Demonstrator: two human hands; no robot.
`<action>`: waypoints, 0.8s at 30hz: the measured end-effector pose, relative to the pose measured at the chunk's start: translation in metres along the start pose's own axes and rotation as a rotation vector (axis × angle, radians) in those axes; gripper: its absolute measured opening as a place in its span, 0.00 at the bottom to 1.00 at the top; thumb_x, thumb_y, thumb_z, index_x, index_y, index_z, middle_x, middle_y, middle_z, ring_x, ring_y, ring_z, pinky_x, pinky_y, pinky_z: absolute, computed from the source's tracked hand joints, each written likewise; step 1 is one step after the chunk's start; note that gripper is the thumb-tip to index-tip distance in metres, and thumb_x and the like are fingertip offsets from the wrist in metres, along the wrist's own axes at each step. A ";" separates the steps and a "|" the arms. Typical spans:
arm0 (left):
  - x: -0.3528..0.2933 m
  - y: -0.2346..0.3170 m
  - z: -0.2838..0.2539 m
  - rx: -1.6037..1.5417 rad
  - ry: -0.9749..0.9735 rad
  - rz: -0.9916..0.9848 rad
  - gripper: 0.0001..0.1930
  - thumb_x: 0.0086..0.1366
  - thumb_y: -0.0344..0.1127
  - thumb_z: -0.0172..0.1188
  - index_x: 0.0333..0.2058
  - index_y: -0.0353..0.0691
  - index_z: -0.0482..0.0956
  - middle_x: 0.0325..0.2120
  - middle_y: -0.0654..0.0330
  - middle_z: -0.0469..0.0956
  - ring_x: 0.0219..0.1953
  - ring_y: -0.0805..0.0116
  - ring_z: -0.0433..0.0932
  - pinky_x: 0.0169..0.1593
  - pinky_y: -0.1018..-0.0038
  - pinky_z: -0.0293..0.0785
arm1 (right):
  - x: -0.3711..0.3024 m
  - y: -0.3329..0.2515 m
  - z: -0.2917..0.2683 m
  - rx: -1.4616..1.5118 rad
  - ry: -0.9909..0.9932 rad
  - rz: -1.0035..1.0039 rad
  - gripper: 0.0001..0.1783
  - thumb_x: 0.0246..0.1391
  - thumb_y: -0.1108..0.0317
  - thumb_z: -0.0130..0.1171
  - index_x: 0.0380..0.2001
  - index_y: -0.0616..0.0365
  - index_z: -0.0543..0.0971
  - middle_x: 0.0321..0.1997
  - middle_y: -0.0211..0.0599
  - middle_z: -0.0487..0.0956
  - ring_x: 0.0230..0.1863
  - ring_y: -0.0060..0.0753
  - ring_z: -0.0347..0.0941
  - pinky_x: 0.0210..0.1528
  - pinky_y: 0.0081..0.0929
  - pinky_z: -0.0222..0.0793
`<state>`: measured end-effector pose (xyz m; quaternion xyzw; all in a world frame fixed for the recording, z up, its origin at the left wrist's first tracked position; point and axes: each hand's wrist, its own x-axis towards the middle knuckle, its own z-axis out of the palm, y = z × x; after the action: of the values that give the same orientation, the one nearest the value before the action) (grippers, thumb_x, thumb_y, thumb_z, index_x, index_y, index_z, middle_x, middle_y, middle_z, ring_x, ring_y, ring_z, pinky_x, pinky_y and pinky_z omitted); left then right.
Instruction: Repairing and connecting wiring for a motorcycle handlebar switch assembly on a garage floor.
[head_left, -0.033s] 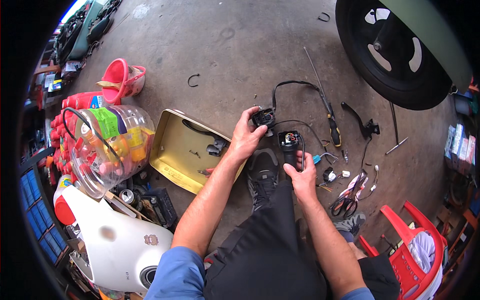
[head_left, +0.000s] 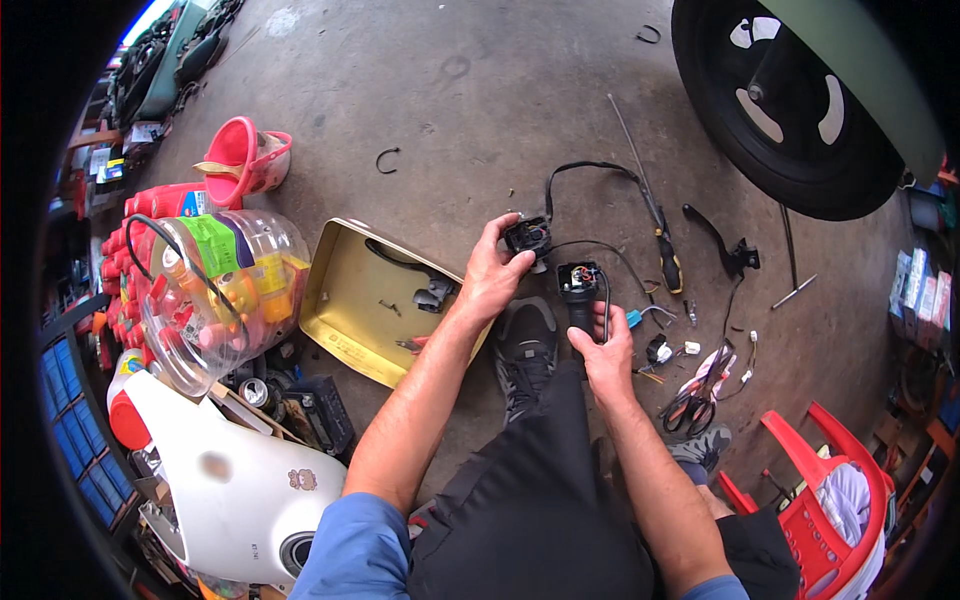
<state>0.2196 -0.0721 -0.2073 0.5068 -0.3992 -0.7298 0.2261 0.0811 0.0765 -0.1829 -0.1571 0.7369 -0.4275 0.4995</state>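
My left hand (head_left: 489, 277) is closed around a small black handlebar switch housing (head_left: 528, 236), its open side showing parts inside. My right hand (head_left: 608, 368) grips a black twist throttle grip (head_left: 578, 293) from below, thumb along it. The grip's square head is open, and coloured wires show inside. The two parts are held close together but apart. A black cable (head_left: 590, 165) arcs from the left housing toward a long screwdriver (head_left: 669, 262) with a black and yellow handle. A thinner cable runs down beside the grip past my right fingers.
Left of my hands lies a gold tray (head_left: 335, 345) with a black lever and small parts. To the right are a brake lever (head_left: 738, 258), scissors (head_left: 692, 408) and loose connectors (head_left: 691, 348). Around stand a clear jug (head_left: 285, 245), pink bucket (head_left: 230, 160), red chair (head_left: 800, 530) and wheel (head_left: 720, 140).
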 end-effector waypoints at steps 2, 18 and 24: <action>0.000 0.000 0.000 0.007 0.007 0.010 0.28 0.63 0.23 0.54 0.61 0.40 0.58 0.46 0.58 0.74 0.41 0.75 0.74 0.44 0.78 0.72 | 0.000 -0.001 0.000 0.005 0.000 0.002 0.28 0.43 0.80 0.64 0.49 0.63 0.67 0.45 0.37 0.74 0.45 0.26 0.73 0.50 0.25 0.69; 0.000 -0.001 -0.002 0.057 0.001 0.001 0.29 0.61 0.25 0.55 0.60 0.37 0.56 0.47 0.51 0.73 0.40 0.70 0.76 0.42 0.75 0.74 | 0.000 0.001 0.001 -0.014 0.000 -0.008 0.27 0.45 0.77 0.65 0.49 0.62 0.67 0.45 0.35 0.74 0.44 0.25 0.72 0.48 0.25 0.70; 0.002 -0.004 -0.002 0.003 0.004 0.024 0.29 0.61 0.25 0.55 0.60 0.38 0.57 0.45 0.52 0.75 0.41 0.70 0.76 0.44 0.74 0.74 | 0.001 0.001 0.000 0.011 -0.001 0.017 0.28 0.43 0.78 0.65 0.49 0.63 0.67 0.46 0.37 0.74 0.45 0.27 0.72 0.50 0.25 0.68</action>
<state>0.2211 -0.0720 -0.2118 0.5036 -0.4060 -0.7255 0.2350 0.0811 0.0765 -0.1837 -0.1486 0.7355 -0.4271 0.5044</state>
